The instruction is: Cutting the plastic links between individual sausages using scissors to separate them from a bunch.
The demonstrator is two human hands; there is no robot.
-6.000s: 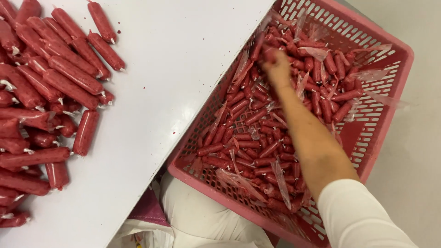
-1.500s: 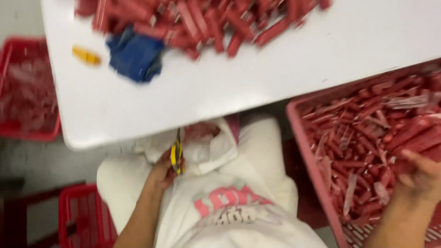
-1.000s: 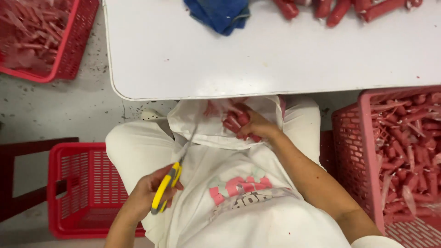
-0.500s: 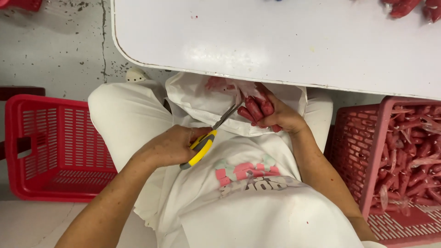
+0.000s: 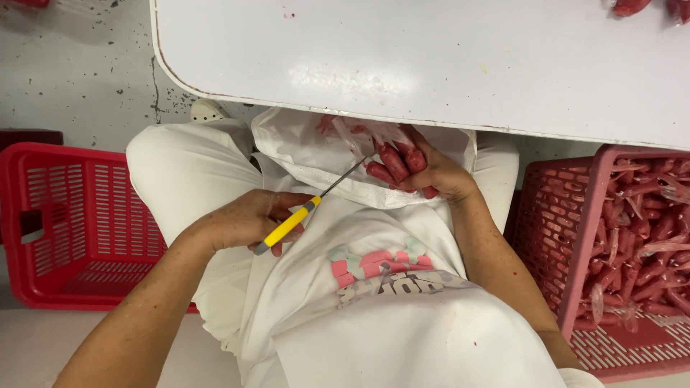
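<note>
My left hand [image 5: 248, 219] grips a small knife with a yellow handle [image 5: 291, 224]; its thin blade points up and right toward the sausages. My right hand [image 5: 435, 172] is closed around a bunch of red wrapped sausages [image 5: 392, 164], held over my lap just under the edge of the white table [image 5: 431, 65]. Clear plastic wrapper scraps [image 5: 359, 133] lie in the fold of my white apron [image 5: 309, 154], which forms a pouch below the sausages. The blade tip is touching or nearly touching the lowest sausage.
A pink crate [image 5: 575, 237] full of red sausages in clear wrappers stands at my right. A red crate with nothing visible in it [image 5: 72, 223] sits on the floor at my left. More sausages [image 5: 650, 7] lie at the table's far right corner.
My right hand left the pink crate with a handful of sausages and brought them to my lap. My left hand raised the knife to them. My view dropped from table to lap.
</note>
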